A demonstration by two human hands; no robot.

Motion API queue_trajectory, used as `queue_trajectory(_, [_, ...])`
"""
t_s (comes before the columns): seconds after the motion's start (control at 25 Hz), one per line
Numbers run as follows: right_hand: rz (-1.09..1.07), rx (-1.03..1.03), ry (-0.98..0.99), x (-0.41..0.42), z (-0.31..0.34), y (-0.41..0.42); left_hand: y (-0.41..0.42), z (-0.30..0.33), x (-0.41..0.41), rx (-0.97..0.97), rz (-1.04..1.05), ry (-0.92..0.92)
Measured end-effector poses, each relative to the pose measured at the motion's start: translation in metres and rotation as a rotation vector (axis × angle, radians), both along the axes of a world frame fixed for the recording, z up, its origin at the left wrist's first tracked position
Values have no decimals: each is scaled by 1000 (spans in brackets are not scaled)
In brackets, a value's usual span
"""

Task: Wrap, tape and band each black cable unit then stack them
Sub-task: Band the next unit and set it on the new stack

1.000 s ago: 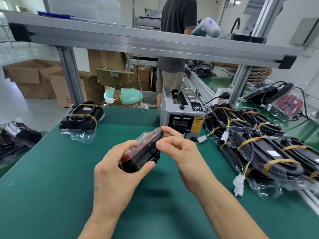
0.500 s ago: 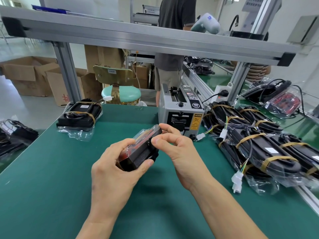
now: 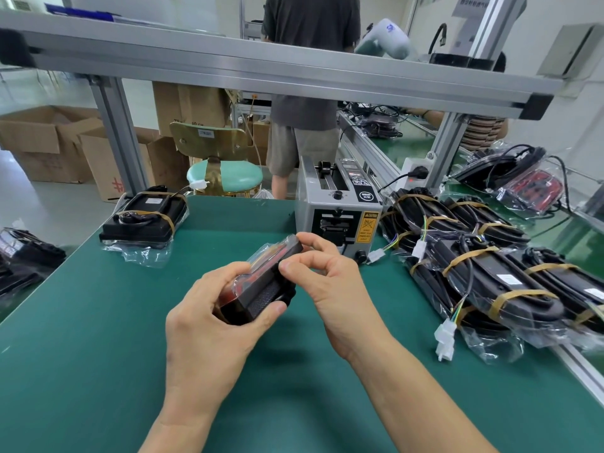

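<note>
Black unit [image 3: 261,286] tilted, far end up-right.

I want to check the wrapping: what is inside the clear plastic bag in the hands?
Inside the clear bag is a black unit with a red part. The left hand and right hand cover the rest.

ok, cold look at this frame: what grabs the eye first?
The two hands at centre: left hand grips a black unit in clear wrap above the green mat, right hand pinching its top edge. Behind them stands the grey tape dispenser. On the right lies a pile of banded units; one finished unit sits far left.
</note>
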State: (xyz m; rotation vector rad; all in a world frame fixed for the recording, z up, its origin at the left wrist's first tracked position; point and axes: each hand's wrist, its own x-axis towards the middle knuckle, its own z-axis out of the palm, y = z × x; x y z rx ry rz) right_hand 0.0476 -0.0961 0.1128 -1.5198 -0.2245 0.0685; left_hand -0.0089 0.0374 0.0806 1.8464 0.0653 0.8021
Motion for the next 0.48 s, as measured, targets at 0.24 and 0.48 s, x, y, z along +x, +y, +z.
queue_trajectory(0.24, [-67, -37, -35, -3, -4, 4, 1, -1, 0, 2, 6, -1])
queue_trajectory(0.48, [-133, 41, 38, -4, -6, 12, 1, -1, 1, -7, -3, -3])
